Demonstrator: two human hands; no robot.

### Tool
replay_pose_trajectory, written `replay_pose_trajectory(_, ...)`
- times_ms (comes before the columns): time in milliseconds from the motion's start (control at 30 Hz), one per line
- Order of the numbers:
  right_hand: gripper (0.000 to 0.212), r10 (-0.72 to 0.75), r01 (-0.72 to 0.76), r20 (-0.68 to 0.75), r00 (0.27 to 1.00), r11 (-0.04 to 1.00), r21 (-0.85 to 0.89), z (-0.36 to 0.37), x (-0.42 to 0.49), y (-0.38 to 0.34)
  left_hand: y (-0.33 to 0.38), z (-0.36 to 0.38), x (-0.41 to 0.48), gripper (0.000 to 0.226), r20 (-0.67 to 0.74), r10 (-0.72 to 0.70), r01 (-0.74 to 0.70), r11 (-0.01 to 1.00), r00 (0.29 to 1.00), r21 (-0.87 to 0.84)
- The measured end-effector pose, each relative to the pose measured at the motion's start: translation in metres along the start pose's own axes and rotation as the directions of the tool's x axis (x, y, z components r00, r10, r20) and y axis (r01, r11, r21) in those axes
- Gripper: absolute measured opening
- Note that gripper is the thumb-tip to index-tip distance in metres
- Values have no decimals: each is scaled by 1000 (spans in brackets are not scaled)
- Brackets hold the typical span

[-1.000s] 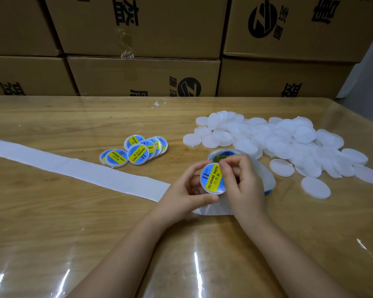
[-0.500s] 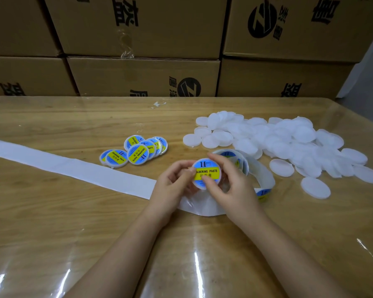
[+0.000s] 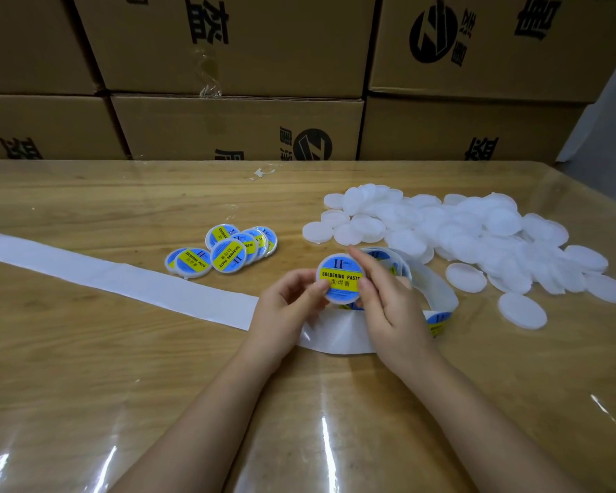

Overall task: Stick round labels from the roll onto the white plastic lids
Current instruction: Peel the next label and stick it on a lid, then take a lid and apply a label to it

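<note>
Hands are holding one round white plastic lid [image 3: 340,279] just above the wooden surface [image 3: 86,350], its blue-and-yellow round label facing up and reading SOLDERING PASTE. The left hand [image 3: 285,304] is pinching the lid's left edge, thumb on the face and fingers [image 3: 299,279] curled behind. The right hand [image 3: 388,307] is gripping the right edge, its fingers curling round the rim. Just behind them the white label roll [image 3: 438,290] is lying partly uncoiled, its bare backing strip [image 3: 104,275] trailing away leftward. Labelled lids [image 3: 224,250] are lying overlapped beyond the strip, and a heap of plain white lids [image 3: 459,236] is spreading to the right. Brown cardboard boxes [image 3: 235,126] are standing stacked behind.
</note>
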State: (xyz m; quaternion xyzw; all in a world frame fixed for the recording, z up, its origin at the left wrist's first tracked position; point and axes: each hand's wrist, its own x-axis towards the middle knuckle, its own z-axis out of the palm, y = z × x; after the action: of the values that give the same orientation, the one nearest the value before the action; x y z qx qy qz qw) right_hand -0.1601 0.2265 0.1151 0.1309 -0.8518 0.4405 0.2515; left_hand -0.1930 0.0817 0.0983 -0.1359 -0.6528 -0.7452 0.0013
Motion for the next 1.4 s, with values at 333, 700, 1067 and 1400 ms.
replay_pose_trajectory(333, 34, -9, 4, -153, 988, 1000, -31, -1, 2, 2, 2, 1, -2, 16, -6, -6, 6, 998, 1000, 60)
replay_pose_trajectory(700, 35, -166, -14, -381, 910, 903, -428, -37, 12, 36, -8, -65, 20, 26, -497, 139, 283, 680, 856, 677)
replay_pose_trajectory(1067, 37, 384, -375, -134, 913, 923, 91, -35, 13, 68, -10, -72, 20, 31, -564, 155, 437, 480, 811, 761)
replay_pose_trajectory(1400, 25, 561, -475, -205, 802, 807, 349, -38, 20, 73, -16, -46, 11, 30, -158, 257, 161, 10, 953, 987)
